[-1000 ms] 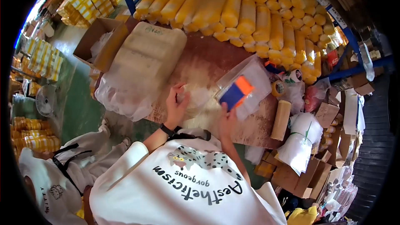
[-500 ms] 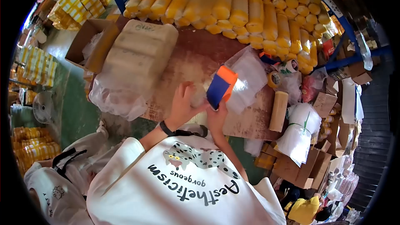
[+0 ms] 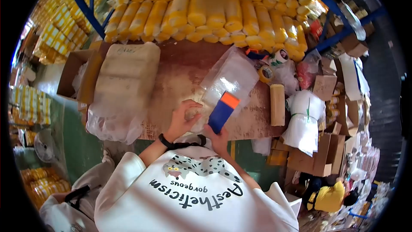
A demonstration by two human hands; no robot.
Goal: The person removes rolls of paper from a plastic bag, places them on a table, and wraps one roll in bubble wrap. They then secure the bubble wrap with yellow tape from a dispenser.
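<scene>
My right hand (image 3: pixel 218 136) grips a blue-and-orange tape dispenser (image 3: pixel 223 112) by its lower end, with the orange end pointing up and away from me. Curled beside it, my left hand (image 3: pixel 184 119) is closed around a pale, see-through round thing (image 3: pixel 196 112) that looks like a roll of clear tape; the fingers partly hide it. Both hands are above the near edge of the worn reddish table (image 3: pixel 180 66). Just beyond the dispenser, a stack of clear plastic bags (image 3: pixel 234 75) lies on the tabletop.
Wrapped yellow rolls (image 3: pixel 206 13) are piled along the back. At left stand a large wrapped bundle (image 3: pixel 126 71) and an open carton (image 3: pixel 79 75). Tape rolls (image 3: pixel 266 74), a brown roll (image 3: pixel 277 105) and white bags (image 3: pixel 305 118) sit at right. Another person (image 3: pixel 71 206) is at lower left.
My view has shifted, so the table appears lower and further left. The dispenser has turned to show more of its blue side and sits lower, nearer me. Both hands keep their holds.
</scene>
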